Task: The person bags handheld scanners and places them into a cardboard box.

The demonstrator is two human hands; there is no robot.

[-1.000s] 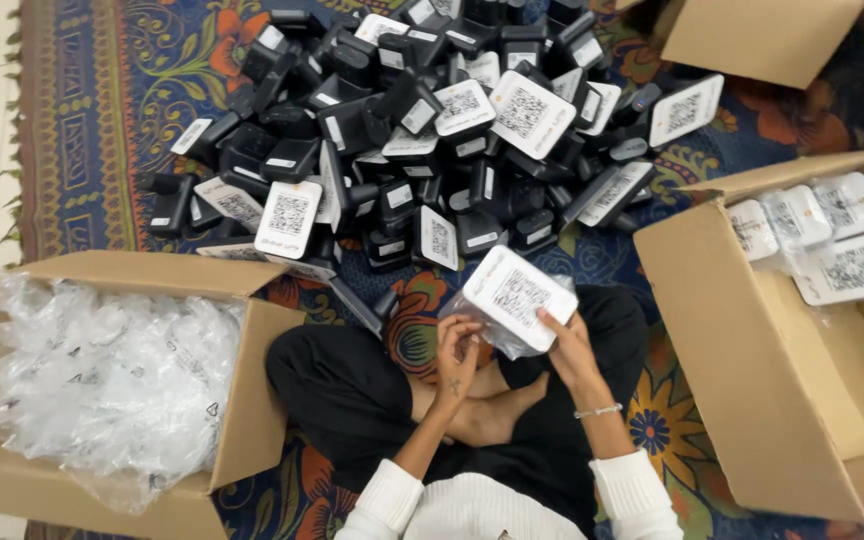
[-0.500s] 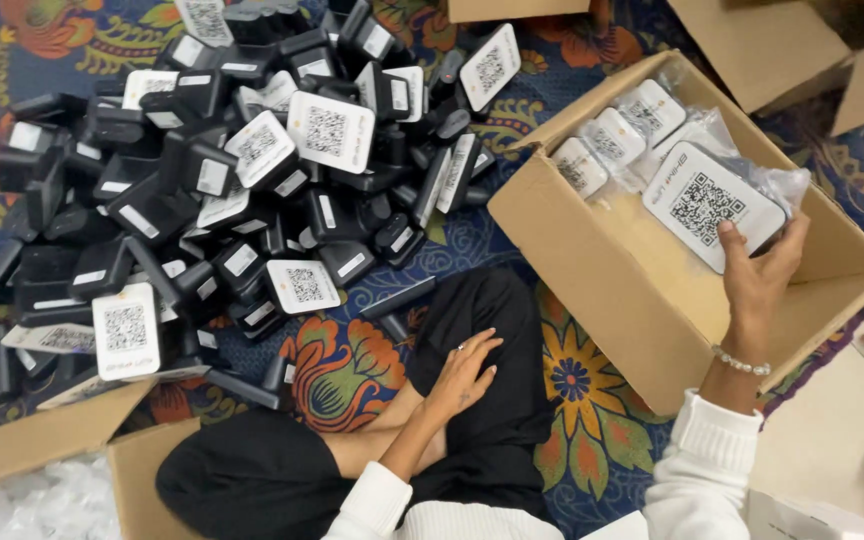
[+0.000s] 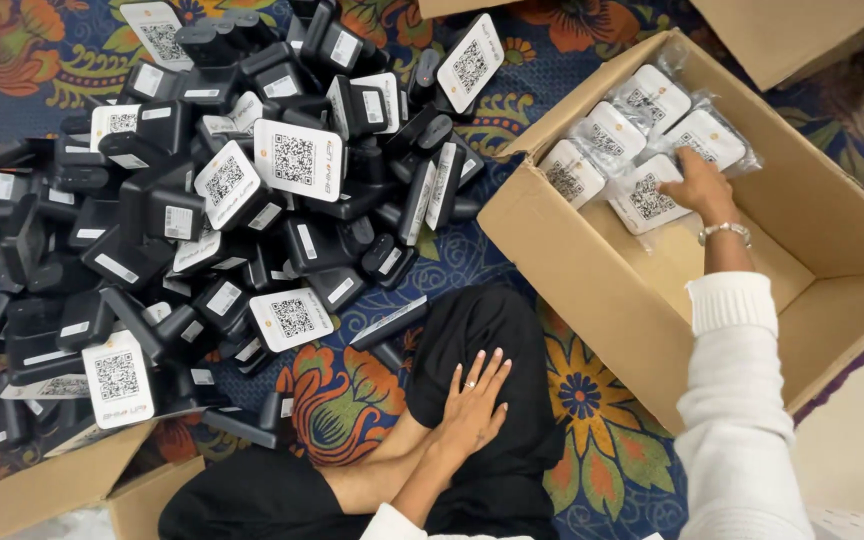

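Head view looked straight down on a seated person's lap and a patterned carpet (image 3: 592,400). Right hand (image 3: 700,186) reached into the open cardboard box (image 3: 592,280) on the right, palm down, fingers spread flat on a bagged white device (image 3: 647,195); no closed grip, just resting on top of it. Bagged device lay in the far corner of the box, touching three more bagged white devices (image 3: 642,100) packed beside it, all with square code labels facing up. Bracelet (image 3: 724,231) sat on the right wrist, above a white sleeve (image 3: 742,400). Left hand (image 3: 474,400) lay open and flat on the black-trousered leg (image 3: 482,330), holding nothing, a ring on one finger. Left of the box, well apart from both hands, sprawled a big heap of black devices (image 3: 202,220), several with white code labels upward. Corner of a second cardboard box (image 3: 62,490) showed at the lower left edge.
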